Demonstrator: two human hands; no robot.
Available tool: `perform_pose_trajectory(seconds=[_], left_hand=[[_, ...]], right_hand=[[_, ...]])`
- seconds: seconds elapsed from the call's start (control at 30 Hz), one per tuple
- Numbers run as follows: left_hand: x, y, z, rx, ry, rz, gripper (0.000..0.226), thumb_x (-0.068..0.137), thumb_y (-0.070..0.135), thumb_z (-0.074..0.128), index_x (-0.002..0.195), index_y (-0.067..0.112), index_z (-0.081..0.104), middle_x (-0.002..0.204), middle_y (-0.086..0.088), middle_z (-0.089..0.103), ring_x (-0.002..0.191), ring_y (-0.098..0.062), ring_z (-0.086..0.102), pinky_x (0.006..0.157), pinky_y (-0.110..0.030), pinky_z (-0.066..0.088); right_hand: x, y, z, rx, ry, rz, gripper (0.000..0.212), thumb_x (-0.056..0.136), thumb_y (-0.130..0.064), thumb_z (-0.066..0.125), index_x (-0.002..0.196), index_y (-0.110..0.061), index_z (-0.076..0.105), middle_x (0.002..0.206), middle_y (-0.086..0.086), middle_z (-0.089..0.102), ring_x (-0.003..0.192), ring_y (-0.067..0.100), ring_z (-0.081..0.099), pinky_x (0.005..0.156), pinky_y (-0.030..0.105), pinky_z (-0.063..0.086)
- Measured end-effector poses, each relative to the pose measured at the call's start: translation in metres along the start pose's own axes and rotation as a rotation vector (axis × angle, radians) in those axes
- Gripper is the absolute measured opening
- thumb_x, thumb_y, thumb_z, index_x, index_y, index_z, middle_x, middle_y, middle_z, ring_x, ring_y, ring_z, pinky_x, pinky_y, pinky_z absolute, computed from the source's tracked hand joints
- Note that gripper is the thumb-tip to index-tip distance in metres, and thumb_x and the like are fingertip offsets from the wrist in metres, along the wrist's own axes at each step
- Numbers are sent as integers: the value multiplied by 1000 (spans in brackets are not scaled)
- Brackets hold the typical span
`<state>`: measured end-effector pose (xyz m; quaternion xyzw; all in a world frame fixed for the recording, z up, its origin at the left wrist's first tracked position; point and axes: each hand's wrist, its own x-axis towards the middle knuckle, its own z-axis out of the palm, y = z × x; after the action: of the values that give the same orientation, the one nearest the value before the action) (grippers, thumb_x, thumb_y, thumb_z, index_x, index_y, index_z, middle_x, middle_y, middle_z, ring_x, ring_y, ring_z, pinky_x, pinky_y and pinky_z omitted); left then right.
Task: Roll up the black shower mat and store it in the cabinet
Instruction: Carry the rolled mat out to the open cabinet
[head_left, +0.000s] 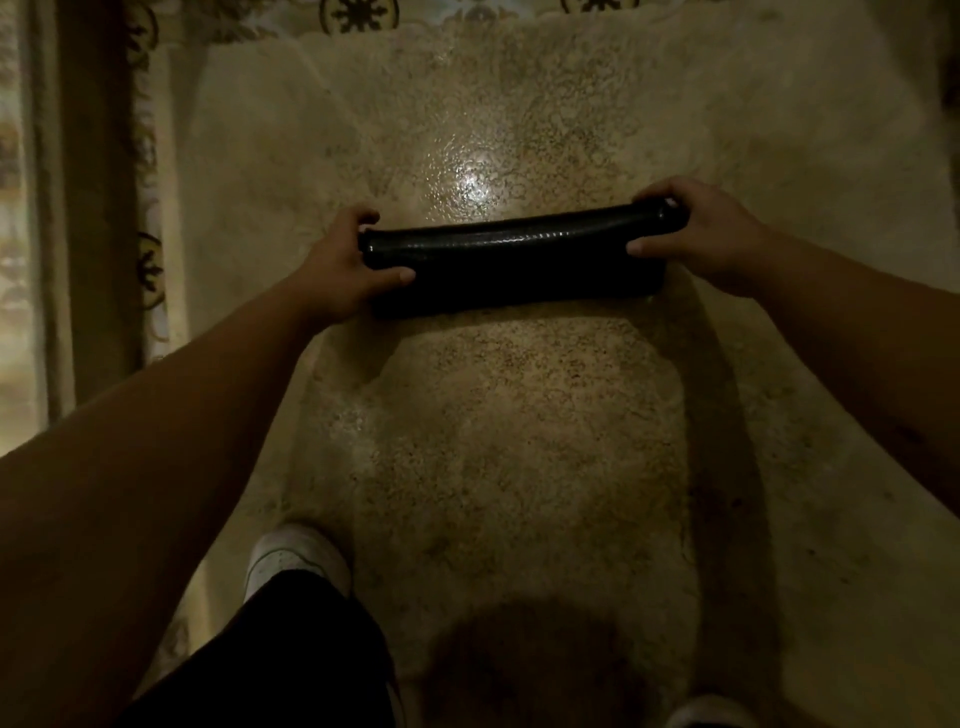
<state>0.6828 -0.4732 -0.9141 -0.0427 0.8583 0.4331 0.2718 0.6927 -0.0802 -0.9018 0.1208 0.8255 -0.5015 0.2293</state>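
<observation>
The black shower mat is a tight glossy roll lying crosswise at the middle of the view, above the beige speckled floor. My left hand grips its left end, thumb in front and fingers curled over the back. My right hand grips the right end the same way, slightly higher. No cabinet is in view.
The wet-looking floor reflects a bright light spot just beyond the roll. A raised sill with patterned tiles runs down the left side. My white shoe and dark trouser leg stand at bottom left; another shoe tip shows at bottom right.
</observation>
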Motion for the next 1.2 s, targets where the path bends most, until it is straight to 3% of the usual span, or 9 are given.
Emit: perform_pose_trajectory(seconds=[0.1, 0.2, 0.3, 0.43, 0.57, 0.67, 0.87, 1.0, 1.2], left_hand=[[-10, 0, -1, -461, 27, -138, 52, 87, 22, 68, 132, 8, 47, 122, -13, 58, 102, -24, 62, 71, -26, 52], [-18, 12, -6, -592, 20, -120, 39, 94, 26, 58, 128, 9, 51, 110, -10, 63, 93, -26, 63, 63, -31, 54], [-26, 25, -19, -651, 49, -95, 35, 95, 25, 55, 130, 23, 47, 128, -9, 49, 104, -29, 60, 80, -46, 55], [-41, 49, -45, -601, 5, -43, 35, 96, 25, 53, 129, 36, 46, 135, -5, 39, 102, -27, 60, 72, -37, 57], [-62, 84, -67, -546, 86, -50, 26, 97, 29, 51, 123, 31, 49, 124, -2, 48, 92, -22, 58, 60, -31, 52], [-85, 122, -93, -463, 113, -16, 34, 96, 31, 53, 129, 27, 48, 116, 2, 51, 90, -22, 58, 58, -31, 50], [-159, 205, -160, -475, 3, 133, 50, 84, 22, 70, 125, 44, 53, 125, -1, 49, 100, -28, 60, 69, -34, 55], [-221, 269, -208, -421, -47, 151, 64, 69, 37, 77, 126, 49, 52, 129, 1, 49, 101, -19, 61, 70, -31, 55], [-303, 351, -285, -468, 17, 98, 69, 60, 49, 83, 123, 49, 56, 118, 3, 58, 83, -14, 67, 67, -35, 54]], right_hand=[[1, -12, 6, 292, 0, 71, 52, 81, -13, 72, 127, -22, 50, 111, 5, 54, 100, 21, 62, 74, 25, 55], [0, -29, 4, 379, 36, 101, 55, 85, -17, 69, 133, -28, 43, 112, 4, 53, 98, 23, 63, 71, 33, 56], [-12, -52, 0, 308, -6, 69, 39, 88, -25, 66, 119, -43, 49, 113, 3, 55, 98, 23, 63, 66, 38, 56], [-34, -83, -12, 294, -30, -31, 27, 90, -17, 62, 111, -34, 57, 112, 4, 53, 94, 21, 61, 60, 32, 54], [-59, -119, -33, 219, -92, -90, 61, 73, -5, 76, 124, -27, 52, 119, 0, 52, 100, 16, 60, 65, 23, 55], [-85, -150, -50, 158, -28, -137, 58, 73, -10, 78, 123, -30, 54, 115, -6, 54, 94, 14, 62, 59, 22, 54], [-154, -226, -98, 266, 39, -109, 42, 78, -26, 72, 114, -43, 60, 112, 0, 54, 85, 24, 61, 50, 26, 49], [-213, -303, -130, 423, 10, -47, 38, 74, -31, 75, 107, -43, 63, 115, 9, 47, 76, 27, 55, 45, 26, 43], [-294, -407, -168, 480, -94, 5, 61, 63, -15, 81, 114, -40, 63, 126, 7, 47, 87, 24, 61, 56, 27, 50]])
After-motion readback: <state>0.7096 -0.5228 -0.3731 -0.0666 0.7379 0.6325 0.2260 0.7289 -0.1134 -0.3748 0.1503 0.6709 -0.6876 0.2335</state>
